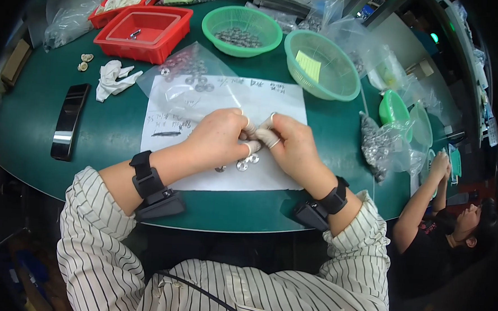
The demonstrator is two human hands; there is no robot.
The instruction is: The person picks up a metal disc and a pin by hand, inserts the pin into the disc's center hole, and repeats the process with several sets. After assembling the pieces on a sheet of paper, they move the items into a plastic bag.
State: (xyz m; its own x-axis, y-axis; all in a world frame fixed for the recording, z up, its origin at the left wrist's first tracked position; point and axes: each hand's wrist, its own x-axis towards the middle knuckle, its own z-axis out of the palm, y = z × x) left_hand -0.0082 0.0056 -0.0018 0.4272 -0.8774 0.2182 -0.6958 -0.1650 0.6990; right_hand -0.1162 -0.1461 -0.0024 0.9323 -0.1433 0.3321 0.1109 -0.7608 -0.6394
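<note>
My left hand (222,132) and my right hand (291,139) meet fingertip to fingertip over a white paper sheet (281,177) with handwriting on it. White finger cots cover several fingertips. Both hands are closed in a pinch, and whatever they hold between them is hidden. Just below the fingertips, a few small round silver metal parts (243,166) lie on the sheet. Beyond my left hand, a clear plastic bag (209,60) lies partly over the paper's far edge, with several similar metal rings (201,87) in or under it.
Red bins (176,36) and green baskets (278,36), one holding metal parts, line the back. A black phone (70,122) and white glove (115,80) lie left. A bag of metal parts (376,148) sits right. Another person (426,221) works at the far right.
</note>
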